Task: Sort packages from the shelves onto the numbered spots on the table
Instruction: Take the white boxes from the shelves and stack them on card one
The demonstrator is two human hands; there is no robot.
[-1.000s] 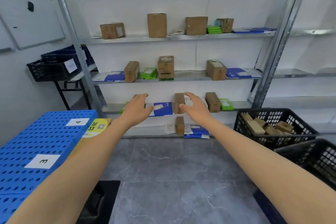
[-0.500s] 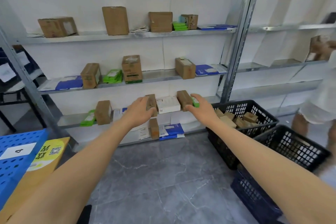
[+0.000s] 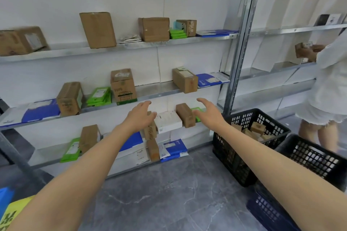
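Both my arms stretch toward the metal shelf unit [image 3: 163, 93]. My left hand [image 3: 139, 116] hovers with relaxed fingers in front of an upright brown box [image 3: 151, 132] on the third shelf. My right hand [image 3: 208, 112] spreads open just right of a small brown box [image 3: 185, 115], partly covering a green packet [image 3: 197, 111]. A white box [image 3: 170, 121] lies between the two hands. Neither hand holds anything. Brown boxes, green packets and blue mailers fill the upper shelves.
A black basket [image 3: 249, 148] with several brown boxes stands on the floor at the right, a second black basket [image 3: 315, 159] nearer me. A person in white stands at the right shelf holding a box [image 3: 303, 50]. A yellow label [image 3: 13, 212] and the blue table corner [image 3: 4, 197] show bottom left.
The view has swung right and closer to the shelves; the blue table has slid nearly out of view. Both hands have risen and spread apart around the white box.
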